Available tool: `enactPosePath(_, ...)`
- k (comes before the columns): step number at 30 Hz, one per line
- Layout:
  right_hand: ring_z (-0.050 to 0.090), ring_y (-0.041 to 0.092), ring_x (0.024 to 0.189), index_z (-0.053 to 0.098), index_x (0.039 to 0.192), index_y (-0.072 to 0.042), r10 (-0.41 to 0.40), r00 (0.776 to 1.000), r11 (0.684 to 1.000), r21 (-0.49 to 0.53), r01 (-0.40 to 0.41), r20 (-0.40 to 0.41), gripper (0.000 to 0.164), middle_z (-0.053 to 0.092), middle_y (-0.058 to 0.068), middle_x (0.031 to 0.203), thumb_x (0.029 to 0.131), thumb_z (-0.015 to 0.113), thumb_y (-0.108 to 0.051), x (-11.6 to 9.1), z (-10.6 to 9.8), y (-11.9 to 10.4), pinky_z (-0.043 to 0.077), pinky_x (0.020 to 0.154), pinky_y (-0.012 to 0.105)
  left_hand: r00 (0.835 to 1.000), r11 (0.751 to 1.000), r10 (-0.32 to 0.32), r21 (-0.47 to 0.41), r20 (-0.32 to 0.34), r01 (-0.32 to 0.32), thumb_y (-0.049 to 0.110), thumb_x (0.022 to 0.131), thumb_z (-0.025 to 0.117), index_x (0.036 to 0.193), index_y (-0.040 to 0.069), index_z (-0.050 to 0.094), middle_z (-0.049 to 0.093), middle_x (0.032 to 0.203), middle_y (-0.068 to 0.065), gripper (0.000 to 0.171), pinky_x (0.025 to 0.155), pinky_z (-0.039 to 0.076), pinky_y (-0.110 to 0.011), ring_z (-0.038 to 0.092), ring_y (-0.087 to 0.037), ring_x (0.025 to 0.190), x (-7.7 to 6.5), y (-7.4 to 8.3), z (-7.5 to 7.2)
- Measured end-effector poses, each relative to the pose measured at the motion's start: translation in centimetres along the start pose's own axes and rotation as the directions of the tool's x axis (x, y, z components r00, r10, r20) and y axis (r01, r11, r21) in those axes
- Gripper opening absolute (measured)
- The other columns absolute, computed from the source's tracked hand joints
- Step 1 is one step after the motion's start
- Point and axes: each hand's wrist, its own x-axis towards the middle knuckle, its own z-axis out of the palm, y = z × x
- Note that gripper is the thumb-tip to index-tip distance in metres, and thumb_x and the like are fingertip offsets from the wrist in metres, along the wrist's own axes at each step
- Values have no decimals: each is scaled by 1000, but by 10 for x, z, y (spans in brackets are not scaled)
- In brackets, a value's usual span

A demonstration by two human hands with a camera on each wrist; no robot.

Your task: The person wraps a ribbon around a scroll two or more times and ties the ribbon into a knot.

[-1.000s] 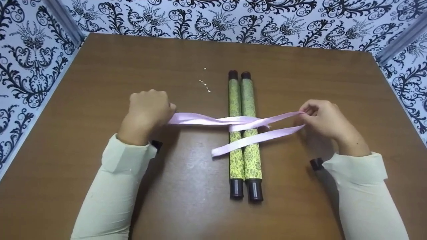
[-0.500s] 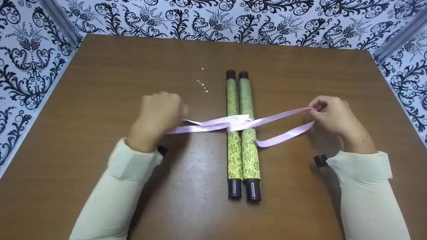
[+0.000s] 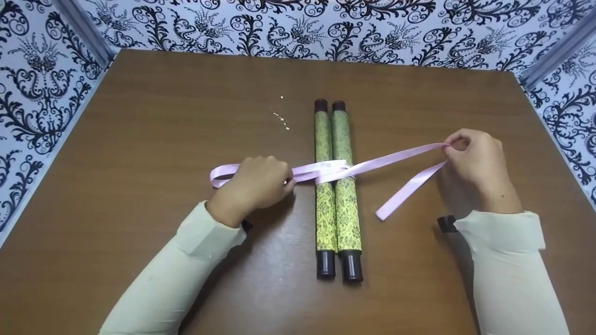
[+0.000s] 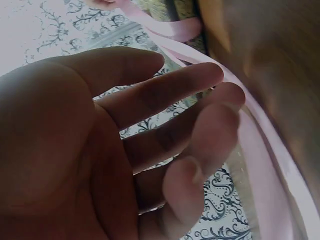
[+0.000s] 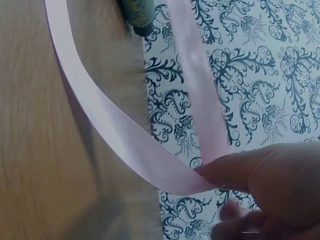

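Two yellow-green patterned rods (image 3: pixel 346 204) with dark end caps lie side by side on the table. A pink ribbon (image 3: pixel 396 156) wraps around them near the middle. My right hand (image 3: pixel 479 158) pinches it between thumb and fingers, off to the right of the rods; a loose tail hangs from the pinch down to the table. Left of the rods, my left hand (image 3: pixel 256 184) is over the other ribbon part, whose loop sticks out behind it. In the left wrist view, the fingers (image 4: pixel 215 130) are loosely bent, thumb apart, with the ribbon (image 4: pixel 260 165) passing just beyond the fingertips.
The brown wooden table (image 3: pixel 186 93) has small light flecks (image 3: pixel 281 120) left of the rods' far ends. Black-and-white patterned panels (image 3: pixel 298 32) stand behind the table and along both sides.
My left hand has let go of the ribbon and moved right, towards the rods. My right hand has drawn its ribbon further right, and the loose tail has slid off the rods.
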Motion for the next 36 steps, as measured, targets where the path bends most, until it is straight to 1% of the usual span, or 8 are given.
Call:
enactPosePath(6, 55, 30, 81, 68, 103, -2, 17, 998, 999, -26, -19, -68, 17, 65, 21, 91, 95, 59, -13, 1, -3, 9, 40, 55, 20, 999, 999, -52, 2, -13, 52, 27, 95, 57, 67, 12, 63, 64, 72, -7, 33, 66, 49, -53, 59, -30, 66, 2, -8, 2)
enactPosePath(13, 61, 34, 89, 66, 110, 2, 93, 994, 996, 3, -93, -64, 20, 66, 25, 102, 96, 57, -9, 2, -3, 16, 37, 56, 8, 988, 989, -146, 37, 40, 144, 27, 95, 53, 66, 10, 58, 60, 71, -8, 34, 69, 49, -53, 59, -31, 72, 3, -18, 0)
enactPosePath(17, 61, 34, 90, 66, 111, 1, 103, 993, 995, 7, -103, -52, 20, 66, 24, 104, 96, 57, -9, 3, -2, 15, 39, 57, 10, 977, 976, -212, 57, 38, 210, 30, 97, 53, 75, 6, 64, 67, 84, -14, 34, 74, 50, -55, 64, -36, 83, 5, -28, -2)
enactPosePath(21, 61, 32, 89, 67, 110, 0, 103, 994, 995, 1, -103, -33, 20, 67, 22, 102, 95, 57, -10, 4, 0, 15, 43, 61, 18, 965, 965, -258, 56, 48, 256, 35, 97, 52, 85, 4, 67, 70, 98, -18, 37, 77, 50, -56, 65, -40, 92, 5, -40, -6)
enactPosePath(27, 62, 33, 85, 68, 106, -1, 74, 997, 997, -33, -73, 22, 19, 68, 22, 98, 93, 63, -14, 6, 5, 13, 45, 68, 35, 952, 951, -305, 62, 27, 303, 34, 97, 49, 83, 5, 65, 69, 99, -18, 36, 74, 50, -57, 65, -41, 90, 5, -56, -10)
enactPosePath(31, 62, 37, 91, 67, 109, -2, 33, 997, 997, -66, -28, 64, 26, 68, 23, 102, 93, 68, -22, 5, 7, 5, 44, 74, 44, 962, 960, -273, 58, -14, 273, 30, 95, 52, 79, 7, 64, 69, 92, -16, 30, 72, 50, -57, 65, -40, 86, 5, -49, -11)
enactPosePath(33, 61, 38, 93, 68, 110, -2, -2, 998, 997, -73, 7, 61, 27, 68, 23, 104, 92, 69, -23, 2, 9, -3, 43, 77, 47, 975, 974, -220, 48, -40, 222, 29, 94, 54, 78, 10, 65, 69, 88, -14, 27, 69, 51, -57, 65, -40, 83, 4, -40, -9)
enactPosePath(36, 59, 37, 95, 71, 105, -3, -124, 992, 991, -55, 126, 33, 21, 68, 22, 103, 90, 69, -16, -4, 16, -22, 42, 81, 49, 988, 993, -105, 35, -112, 110, 26, 93, 58, 80, 11, 66, 68, 82, -11, 22, 64, 50, -55, 65, -38, 76, 5, -24, -4)
